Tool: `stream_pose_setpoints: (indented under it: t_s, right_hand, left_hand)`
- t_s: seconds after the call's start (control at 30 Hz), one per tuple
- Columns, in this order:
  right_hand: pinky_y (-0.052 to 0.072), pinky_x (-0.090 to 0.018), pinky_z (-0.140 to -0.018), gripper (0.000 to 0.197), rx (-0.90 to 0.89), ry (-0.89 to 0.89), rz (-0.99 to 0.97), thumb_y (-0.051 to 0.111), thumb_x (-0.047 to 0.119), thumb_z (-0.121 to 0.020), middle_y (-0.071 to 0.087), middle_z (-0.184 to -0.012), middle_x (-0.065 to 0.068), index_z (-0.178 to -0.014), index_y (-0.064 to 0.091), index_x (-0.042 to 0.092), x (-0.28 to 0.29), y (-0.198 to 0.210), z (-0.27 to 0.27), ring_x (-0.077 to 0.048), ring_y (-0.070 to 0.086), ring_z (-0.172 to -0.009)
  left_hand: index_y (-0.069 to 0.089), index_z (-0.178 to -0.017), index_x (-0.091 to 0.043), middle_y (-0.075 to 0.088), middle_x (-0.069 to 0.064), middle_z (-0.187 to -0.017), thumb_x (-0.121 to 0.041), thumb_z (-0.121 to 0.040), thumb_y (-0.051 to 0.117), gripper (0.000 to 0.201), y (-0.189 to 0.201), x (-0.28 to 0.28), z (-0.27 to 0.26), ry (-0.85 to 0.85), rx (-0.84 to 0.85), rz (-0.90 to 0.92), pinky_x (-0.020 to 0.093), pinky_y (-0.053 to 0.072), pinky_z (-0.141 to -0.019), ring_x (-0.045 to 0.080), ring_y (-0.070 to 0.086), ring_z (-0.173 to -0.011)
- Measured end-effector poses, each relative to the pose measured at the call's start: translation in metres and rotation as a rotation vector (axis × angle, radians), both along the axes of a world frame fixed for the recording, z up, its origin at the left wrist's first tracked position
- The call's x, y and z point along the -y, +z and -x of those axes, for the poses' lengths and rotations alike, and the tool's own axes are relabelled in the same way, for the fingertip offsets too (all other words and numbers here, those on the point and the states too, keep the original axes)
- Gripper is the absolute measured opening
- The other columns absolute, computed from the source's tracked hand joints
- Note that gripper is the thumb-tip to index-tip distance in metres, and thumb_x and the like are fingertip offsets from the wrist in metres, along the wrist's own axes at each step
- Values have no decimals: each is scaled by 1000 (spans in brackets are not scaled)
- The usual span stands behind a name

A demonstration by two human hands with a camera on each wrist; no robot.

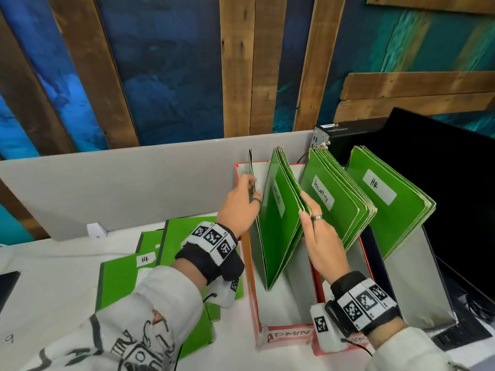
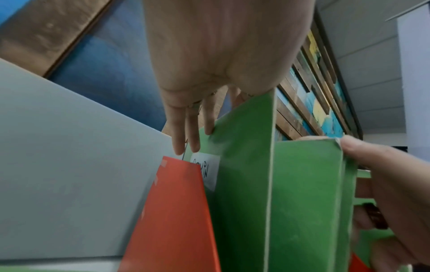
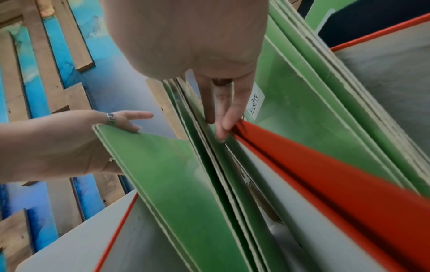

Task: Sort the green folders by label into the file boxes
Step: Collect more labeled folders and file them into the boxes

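Observation:
A red file box marked ADMIN (image 1: 289,334) stands on the white table in the head view. My left hand (image 1: 242,202) pinches one green folder (image 1: 251,170) upright at the box's left side, thumb on its right face. That folder (image 2: 244,165) fills the left wrist view. My right hand (image 1: 318,236) grips the edge of the ADMIN folder bundle (image 1: 281,223) and holds it leaning right, leaving a gap between bundle and single folder. SECURITY folders (image 1: 337,210) and HR folders (image 1: 388,204) lean in two boxes further right. Loose green folders (image 1: 120,277), one labelled HR, lie at the left.
A grey partition panel (image 1: 120,183) runs behind the table. A black monitor (image 1: 455,183) stands at the right, close behind the HR box (image 1: 439,277). A dark flat item (image 1: 8,285) sits at the left edge. A small white object (image 1: 95,230) stands by the partition.

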State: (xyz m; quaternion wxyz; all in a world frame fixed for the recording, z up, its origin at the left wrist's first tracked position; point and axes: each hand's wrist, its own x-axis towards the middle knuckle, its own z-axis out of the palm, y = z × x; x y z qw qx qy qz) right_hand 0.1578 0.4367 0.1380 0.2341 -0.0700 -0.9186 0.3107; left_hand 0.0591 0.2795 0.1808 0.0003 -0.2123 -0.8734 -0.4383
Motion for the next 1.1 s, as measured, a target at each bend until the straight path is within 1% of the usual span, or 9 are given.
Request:
stream_pose_setpoints:
  t_s: [0.1,0.17,0.3,0.47,0.6,0.7,0.83,0.97,1.1]
  right_hand:
    - [31,-36,-47,45,-57,18,34,22,38,-99,30,-52,5,-144,24,40,-4,-5,1,-14,31,-46]
    - [31,-34,-47,44,-68,27,40,23,37,-100,30,-51,5,-143,24,41,-5,-5,1,-14,31,-45]
    - [46,-42,-53,49,-15,58,18,21,52,-93,48,-55,-10,-142,17,49,-4,-2,3,-24,51,-51]
    - [53,-44,-65,47,-13,86,25,19,55,-92,53,-58,-10,-139,14,59,-5,-1,4,-25,61,-61]
    - [45,-45,-54,45,-47,96,58,19,49,-96,35,-50,-2,-139,18,57,-6,-1,3,-23,43,-47]
    - [47,-44,-56,45,-51,90,91,18,49,-96,36,-51,0,-140,21,54,-8,0,1,-29,44,-48]
    - [49,-46,-57,43,-67,83,122,22,38,-100,29,-50,5,-140,23,53,-9,-2,1,-14,36,-45]
    - [40,-33,-49,46,-80,73,131,23,38,-100,28,-51,4,-145,19,46,-9,-4,3,-13,34,-46]
    - [43,-38,-52,57,-29,49,113,22,56,-91,41,-53,1,-145,6,46,-3,-5,0,-18,47,-47]
  left_hand:
    - [48,-131,-26,51,12,-116,-9,-94,35,42,2,3,4,-57,-22,61,29,43,-87,25,54,-94]
    - [58,-124,-18,45,11,-130,-12,-96,34,37,3,3,8,-45,13,121,25,39,-93,26,52,-110]
    - [41,-138,-31,21,13,-153,-24,-98,37,41,3,-1,8,-70,50,187,41,25,-115,36,27,-139]
    - [33,-134,-58,-3,-2,-160,-24,-98,29,50,9,-14,1,-245,11,302,54,8,-118,36,-6,-145]
    - [44,-128,-50,19,4,-156,-44,-97,30,34,4,-17,4,-217,-32,285,50,18,-116,35,15,-144]
    - [52,-108,-19,49,5,-125,-43,-97,37,30,4,-14,3,-134,-122,129,36,43,-94,23,52,-110]
    - [40,-91,-11,45,3,-102,-35,-96,45,25,2,-8,2,-16,-166,39,28,35,-72,17,45,-80]
    - [38,-114,-12,45,7,-116,-34,-93,51,33,-4,-11,6,-4,-15,-78,33,44,-87,25,52,-100]
    - [6,-143,-41,39,5,-147,-55,-91,42,64,-6,-22,0,-161,391,-256,51,43,-100,30,41,-132]
